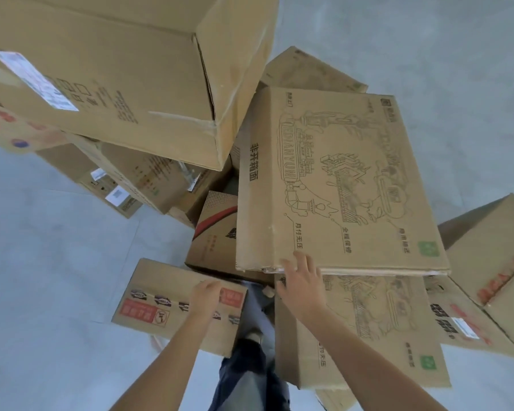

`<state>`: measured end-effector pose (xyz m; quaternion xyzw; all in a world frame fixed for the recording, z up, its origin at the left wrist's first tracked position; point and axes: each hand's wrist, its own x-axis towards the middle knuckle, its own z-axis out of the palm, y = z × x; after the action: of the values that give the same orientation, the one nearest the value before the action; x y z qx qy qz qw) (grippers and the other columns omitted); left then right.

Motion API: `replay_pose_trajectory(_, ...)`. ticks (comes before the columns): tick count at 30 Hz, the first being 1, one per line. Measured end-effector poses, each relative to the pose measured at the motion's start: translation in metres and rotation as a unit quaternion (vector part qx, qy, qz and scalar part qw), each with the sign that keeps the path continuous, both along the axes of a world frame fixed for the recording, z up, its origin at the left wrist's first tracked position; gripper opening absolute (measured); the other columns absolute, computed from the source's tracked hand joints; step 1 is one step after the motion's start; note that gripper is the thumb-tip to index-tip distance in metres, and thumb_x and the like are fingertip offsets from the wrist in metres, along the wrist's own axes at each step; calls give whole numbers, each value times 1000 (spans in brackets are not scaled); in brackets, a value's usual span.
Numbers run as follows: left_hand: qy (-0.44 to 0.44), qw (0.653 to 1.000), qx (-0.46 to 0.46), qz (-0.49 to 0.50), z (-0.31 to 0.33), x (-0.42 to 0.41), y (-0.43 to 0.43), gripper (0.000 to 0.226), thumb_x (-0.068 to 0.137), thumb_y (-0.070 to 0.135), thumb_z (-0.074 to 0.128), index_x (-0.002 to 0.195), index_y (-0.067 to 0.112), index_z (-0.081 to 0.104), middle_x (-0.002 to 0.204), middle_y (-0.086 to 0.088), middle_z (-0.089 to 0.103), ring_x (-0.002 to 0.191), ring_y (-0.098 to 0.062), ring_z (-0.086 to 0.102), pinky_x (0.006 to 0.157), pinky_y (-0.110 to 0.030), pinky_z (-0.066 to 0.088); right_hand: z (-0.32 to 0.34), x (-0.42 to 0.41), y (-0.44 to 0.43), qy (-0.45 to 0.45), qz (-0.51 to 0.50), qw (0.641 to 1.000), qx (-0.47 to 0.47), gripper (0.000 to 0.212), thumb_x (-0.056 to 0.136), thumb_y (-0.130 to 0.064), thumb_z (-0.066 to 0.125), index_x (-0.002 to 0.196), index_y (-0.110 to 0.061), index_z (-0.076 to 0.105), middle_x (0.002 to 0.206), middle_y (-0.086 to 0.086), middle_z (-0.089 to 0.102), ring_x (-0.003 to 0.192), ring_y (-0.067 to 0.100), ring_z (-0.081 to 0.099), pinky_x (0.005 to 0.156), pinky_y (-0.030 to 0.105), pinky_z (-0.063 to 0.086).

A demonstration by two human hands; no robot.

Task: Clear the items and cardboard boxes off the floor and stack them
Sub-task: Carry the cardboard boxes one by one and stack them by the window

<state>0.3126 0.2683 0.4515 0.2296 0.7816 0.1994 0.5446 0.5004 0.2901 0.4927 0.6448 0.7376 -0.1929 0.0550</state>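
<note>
My left hand grips the far edge of a small cardboard box with red and blue tape labels, at lower centre left. My right hand holds the near edge of a large flat box with line drawings; its fingers lie on top of the edge. That flat box lies above a second box with the same print. A big box with a white label sits atop the stack at upper left.
Smaller boxes lie under the big one on the grey floor. A box with a red stripe stands in the middle. Another box sits at the right edge. My legs are below between the boxes.
</note>
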Motion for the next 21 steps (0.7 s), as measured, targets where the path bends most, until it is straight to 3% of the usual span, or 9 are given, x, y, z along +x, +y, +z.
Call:
replay_pose_trajectory(2, -4, 1000, -1, -11, -13, 3, 17, 17, 92, 9, 48, 97, 9, 64, 96, -17, 62, 94, -34, 58, 86, -41, 46, -16, -7, 14, -39, 43, 998, 15, 49, 81, -25, 64, 127, -13, 53, 141, 17, 40, 132, 36, 36, 104, 44, 35)
replay_pose_trajectory(5, -86, 995, -16, 39, -23, 9, 42, 39, 96, 11, 46, 135, 10, 45, 125, -15, 54, 117, -32, 52, 91, -36, 43, -38, -20, 31, -90, 78, 992, 39, 65, 43, -28, 87, 104, -14, 68, 121, 19, 58, 115, 36, 50, 84, 45, 51)
replay_pose_trajectory(9, -231, 960, -46, 154, -29, 16, 61, 18, 97, 15, 48, 112, 9, 55, 94, -3, 64, 91, -22, 62, 73, -31, 45, -56, -24, 41, -103, 83, 991, 27, 68, 33, -25, 89, 97, -15, 68, 111, 16, 61, 108, 33, 43, 76, 47, 53)
replay_pose_trajectory(11, -230, 953, -60, 187, -29, 18, 71, 12, 95, 18, 51, 92, 9, 59, 80, -5, 64, 73, -19, 60, 66, -28, 44, -60, -18, 42, -110, 80, 990, 22, 74, 30, -31, 90, 99, -18, 68, 109, 14, 62, 105, 35, 55, 75, 47, 54)
replay_pose_trajectory(13, -139, 974, -78, 163, -30, 18, 82, 19, 93, 22, 55, 85, 5, 57, 72, -7, 57, 72, -21, 55, 69, -34, 47, -63, -12, 42, -112, 91, 989, 24, 79, 29, -34, 91, 103, -19, 68, 111, 15, 63, 100, 35, 63, 74, 47, 54)
replay_pose_trajectory(15, -46, 988, -105, 102, -36, 17, 89, 21, 93, 25, 54, 90, 4, 53, 77, -9, 52, 85, -26, 51, 86, -39, 47, -65, -11, 42, -111, 102, 988, 31, 80, 30, -35, 90, 105, -19, 68, 112, 14, 64, 99, 34, 64, 74, 46, 55)
replay_pose_trajectory(16, -55, 987, -120, 96, -39, 17, 90, 20, 92, 26, 55, 94, 5, 53, 83, -10, 53, 90, -26, 50, 89, -39, 46, -65, -11, 43, -107, 103, 989, 25, 79, 32, -35, 90, 106, -20, 68, 113, 14, 63, 100, 33, 64, 74, 45, 55)
replay_pose_trajectory(19, -198, 960, -126, 150, -46, 13, 84, 17, 91, 21, 59, 102, 10, 52, 97, -8, 57, 93, -21, 54, 74, -33, 47, -70, -6, 44, -105, 90, 989, 46, 77, 36, -34, 90, 109, -21, 66, 115, 13, 62, 102, 32, 63, 74, 43, 55)
replay_pose_trajectory(21, -228, 950, -110, 183, -47, 10, 78, 11, 91, 19, 59, 97, 11, 54, 88, -7, 58, 78, -18, 55, 62, -26, 43, -69, -5, 40, -105, 80, 990, 43, 78, 42, -33, 90, 115, -22, 64, 119, 14, 61, 106, 33, 62, 78, 45, 54)
